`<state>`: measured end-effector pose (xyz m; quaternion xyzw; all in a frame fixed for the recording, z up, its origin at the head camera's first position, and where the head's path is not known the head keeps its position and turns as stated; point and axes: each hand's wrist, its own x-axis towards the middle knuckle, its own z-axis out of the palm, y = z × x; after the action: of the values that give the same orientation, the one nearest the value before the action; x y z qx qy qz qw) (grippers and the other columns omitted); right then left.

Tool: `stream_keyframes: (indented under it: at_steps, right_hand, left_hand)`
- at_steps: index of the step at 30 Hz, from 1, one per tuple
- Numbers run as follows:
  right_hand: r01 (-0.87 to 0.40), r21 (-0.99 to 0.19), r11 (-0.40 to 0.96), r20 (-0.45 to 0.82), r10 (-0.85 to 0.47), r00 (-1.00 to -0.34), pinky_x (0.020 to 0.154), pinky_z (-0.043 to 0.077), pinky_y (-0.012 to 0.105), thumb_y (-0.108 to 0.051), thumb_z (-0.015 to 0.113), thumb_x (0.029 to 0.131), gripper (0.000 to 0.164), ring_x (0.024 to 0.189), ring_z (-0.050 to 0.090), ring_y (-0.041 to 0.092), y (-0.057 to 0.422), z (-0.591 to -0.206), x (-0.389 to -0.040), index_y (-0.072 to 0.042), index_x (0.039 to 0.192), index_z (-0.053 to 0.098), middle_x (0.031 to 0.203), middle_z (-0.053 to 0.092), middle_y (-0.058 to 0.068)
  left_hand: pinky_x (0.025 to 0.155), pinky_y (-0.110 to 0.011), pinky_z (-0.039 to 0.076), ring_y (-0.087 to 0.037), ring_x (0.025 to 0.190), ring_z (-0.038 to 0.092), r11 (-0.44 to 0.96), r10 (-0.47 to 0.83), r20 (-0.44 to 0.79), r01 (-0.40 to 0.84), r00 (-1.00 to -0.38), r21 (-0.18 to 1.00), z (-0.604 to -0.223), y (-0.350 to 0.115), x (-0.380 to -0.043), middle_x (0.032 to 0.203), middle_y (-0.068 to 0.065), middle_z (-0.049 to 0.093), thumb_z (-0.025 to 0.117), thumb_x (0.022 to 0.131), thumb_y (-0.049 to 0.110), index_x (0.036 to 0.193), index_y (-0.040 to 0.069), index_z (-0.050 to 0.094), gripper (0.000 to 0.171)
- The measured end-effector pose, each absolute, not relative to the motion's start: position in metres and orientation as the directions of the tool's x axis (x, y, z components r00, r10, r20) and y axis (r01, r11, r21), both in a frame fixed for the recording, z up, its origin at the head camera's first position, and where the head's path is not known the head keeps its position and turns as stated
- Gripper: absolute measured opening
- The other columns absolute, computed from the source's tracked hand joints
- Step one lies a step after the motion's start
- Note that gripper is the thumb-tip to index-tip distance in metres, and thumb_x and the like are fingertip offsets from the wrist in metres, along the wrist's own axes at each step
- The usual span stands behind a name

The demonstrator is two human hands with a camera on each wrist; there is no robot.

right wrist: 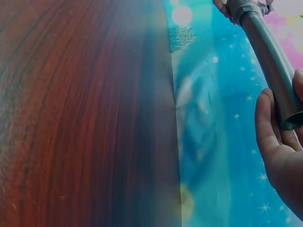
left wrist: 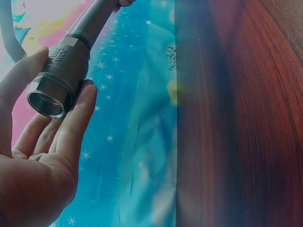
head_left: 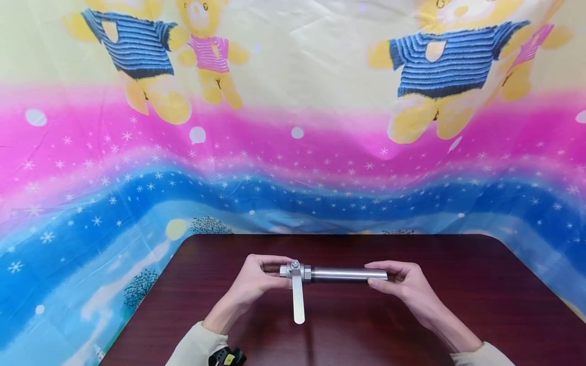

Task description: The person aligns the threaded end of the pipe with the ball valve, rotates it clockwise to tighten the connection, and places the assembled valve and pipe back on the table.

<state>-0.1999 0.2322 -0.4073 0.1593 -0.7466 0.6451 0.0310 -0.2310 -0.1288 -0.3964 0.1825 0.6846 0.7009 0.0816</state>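
Note:
A silvery ball valve (head_left: pixel 299 271) with a flat lever handle (head_left: pixel 298 300) is joined to a straight metal pipe (head_left: pixel 343 274), held level above the table. My left hand (head_left: pixel 259 277) grips the valve's left end, thumb in front and fingers behind. In the left wrist view the valve body (left wrist: pixel 59 71) shows its open threaded end and raised lettering, between thumb and fingers. My right hand (head_left: pixel 403 279) pinches the pipe's right end. The pipe's hollow end (right wrist: pixel 292 120) faces the right wrist camera. The lever hangs toward the front of the table.
Under the hands lies a dark reddish-brown wooden table (head_left: pixel 366 325) with rounded far corners. Behind and beside it hangs a printed cloth (head_left: pixel 293 152) with bears and snowflakes. A black strap device (head_left: pixel 227 357) sits at the left sleeve.

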Motion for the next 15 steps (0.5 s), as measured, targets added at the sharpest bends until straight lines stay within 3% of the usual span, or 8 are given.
stream_keyframes:
  at_steps: [5, 10, 15]
  right_hand:
    - [-0.288, -0.957, 0.027, 0.276, -0.212, -0.937, 0.078, 0.064, 0.043, -0.001, 0.074, 0.096, 0.031, 0.083, 0.076, 0.035, 0.226, -0.407, -0.199, 0.011, 0.124, 0.07, 0.105, 0.075, 0.014]
    - [-0.269, -0.963, -0.013, 0.268, -0.138, -0.953, 0.071, 0.063, 0.049, -0.004, 0.075, 0.098, 0.029, 0.074, 0.075, 0.032, 0.221, -0.407, -0.201, 0.008, 0.123, 0.069, 0.094, 0.071, 0.019]
    - [-0.239, -0.966, -0.103, 0.255, -0.19, -0.948, 0.084, 0.061, 0.049, -0.003, 0.07, 0.101, 0.032, 0.087, 0.077, 0.035, 0.223, -0.409, -0.202, 0.005, 0.131, 0.068, 0.107, 0.074, 0.015]
  left_hand:
    - [0.086, -0.035, 0.061, -0.023, 0.096, 0.076, -0.071, 0.354, 0.145, 0.128, -0.924, 0.989, -0.398, -0.128, -0.232, 0.103, -0.018, 0.078, 0.086, 0.076, -0.004, 0.122, -0.008, 0.074, 0.048]
    - [0.085, -0.033, 0.06, -0.02, 0.095, 0.076, -0.088, 0.323, 0.147, 0.126, -0.935, 0.988, -0.401, -0.128, -0.232, 0.104, -0.018, 0.078, 0.084, 0.076, -0.006, 0.124, -0.012, 0.071, 0.05]
    - [0.084, -0.033, 0.06, -0.018, 0.095, 0.075, -0.098, 0.306, 0.138, 0.113, -0.942, 0.989, -0.403, -0.128, -0.234, 0.105, -0.018, 0.078, 0.083, 0.078, -0.007, 0.125, -0.012, 0.071, 0.049]
